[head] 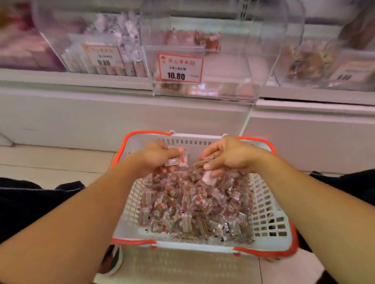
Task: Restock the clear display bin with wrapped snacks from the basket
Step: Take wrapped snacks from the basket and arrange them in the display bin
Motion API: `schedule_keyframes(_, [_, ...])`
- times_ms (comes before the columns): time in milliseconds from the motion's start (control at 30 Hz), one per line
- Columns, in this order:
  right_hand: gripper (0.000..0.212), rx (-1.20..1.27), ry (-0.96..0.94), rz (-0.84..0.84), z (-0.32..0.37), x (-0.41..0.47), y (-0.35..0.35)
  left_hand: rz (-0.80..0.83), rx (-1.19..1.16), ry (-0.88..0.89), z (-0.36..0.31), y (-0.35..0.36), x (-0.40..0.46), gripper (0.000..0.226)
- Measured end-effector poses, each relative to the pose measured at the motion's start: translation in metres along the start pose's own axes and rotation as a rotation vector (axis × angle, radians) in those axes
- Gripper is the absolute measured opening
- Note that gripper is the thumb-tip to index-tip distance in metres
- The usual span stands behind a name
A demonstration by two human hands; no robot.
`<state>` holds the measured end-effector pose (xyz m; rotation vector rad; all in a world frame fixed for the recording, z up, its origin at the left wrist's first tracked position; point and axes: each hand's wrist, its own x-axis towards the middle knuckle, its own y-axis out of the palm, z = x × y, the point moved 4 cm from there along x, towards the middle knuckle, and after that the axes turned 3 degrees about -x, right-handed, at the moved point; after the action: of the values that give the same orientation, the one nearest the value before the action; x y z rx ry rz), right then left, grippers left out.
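A pale tiled floor [49,159] runs up to a white shelf base [112,112], and on the shelf above stand several transparent boxes. The clear display bin [197,51] is in the middle of the shelf edge; it carries a red-framed price tag [180,68] reading 10.80 and has only a few wrapped pieces at its back. To its left a neighbouring bin [89,44] shows a tag with 9.80, and to its right another bin [324,64] holds brownish goods, blurred. On the floor before the shelf sits a white basket [267,205] with orange-red handles, filled with wrapped snacks [194,206] in clear wrappers with red marks. Both bare forearms reach over its far half. The left hand [156,155] has its fingers curled round a few snacks near the far left corner of the basket. The right hand [230,155] pinches some snacks too, near the far right side, thumb pressed against them. Dark clothing [19,206] shows at both lower sides.
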<state>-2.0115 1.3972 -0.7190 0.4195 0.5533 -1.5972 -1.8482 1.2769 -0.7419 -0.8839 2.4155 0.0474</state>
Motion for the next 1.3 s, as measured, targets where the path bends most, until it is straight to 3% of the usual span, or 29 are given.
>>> schedule_keyframes(133, [0.037, -0.557, -0.114, 0.061, 0.046, -0.024, -0.010, 0.090, 0.419, 0.104, -0.071, -0.014, -0.022, 0.031])
schedule_keyframes(200, [0.037, -0.798, -0.184, 0.077, 0.065, -0.037, -0.013, 0.142, 0.493, 0.129, -0.090, -0.013, -0.035, 0.034])
schedule_keyframes(267, [0.038, -0.877, -0.236, 0.084, 0.081, -0.049, -0.014, 0.164, 0.485, 0.130, -0.101, -0.012, -0.046, 0.035])
schedule_keyframes(367, [0.034, -0.806, -0.296, 0.062, 0.104, -0.066, -0.016, 0.161, 0.437, 0.140, -0.110, -0.010, -0.056, 0.031])
schedule_keyframes(500, [0.027, -0.497, -0.346, -0.002, 0.127, -0.083, -0.030, 0.143, 0.289, 0.173, -0.128, -0.013, -0.058, 0.030])
schedule_keyframes(600, [0.032, -0.253, -0.444, 0.054, 0.149, -0.104, -0.043, 0.274, 0.032, 0.216, -0.147, -0.007, -0.065, 0.026])
schedule_keyframes(700, [0.029, 0.194, -0.589, 0.116, 0.169, -0.118, -0.048, 0.372, -0.247, 0.273, -0.162, 0.003, -0.080, 0.014])
schedule_keyframes(833, [0.020, 0.433, -0.628, -0.023, 0.171, -0.109, -0.038, 0.253, -0.605, 0.262, -0.169, 0.015, -0.081, 0.035])
schedule_keyframes(933, [0.022, 0.379, -0.671, -0.162, 0.175, -0.105, -0.033, 0.185, -0.708, 0.241, -0.174, 0.020, -0.081, 0.031])
schedule_keyframes(1033, [0.024, 0.113, -0.720, -0.330, 0.176, -0.105, -0.036, 0.154, -0.697, 0.254, -0.176, 0.018, -0.082, 0.049])
schedule_keyframes(1133, [0.018, -0.013, -0.736, -0.425, 0.172, -0.104, -0.036, 0.259, -0.694, 0.258, -0.176, 0.018, -0.084, 0.065])
schedule_keyframes(1200, [0.018, -0.138, -0.774, -0.493, 0.172, -0.108, -0.035, 0.303, -0.678, 0.290, -0.177, 0.018, -0.085, 0.064])
schedule_keyframes(1300, [0.028, -0.278, -0.824, -0.549, 0.172, -0.113, -0.032, 0.232, -0.662, 0.352, -0.179, 0.018, -0.084, 0.050])
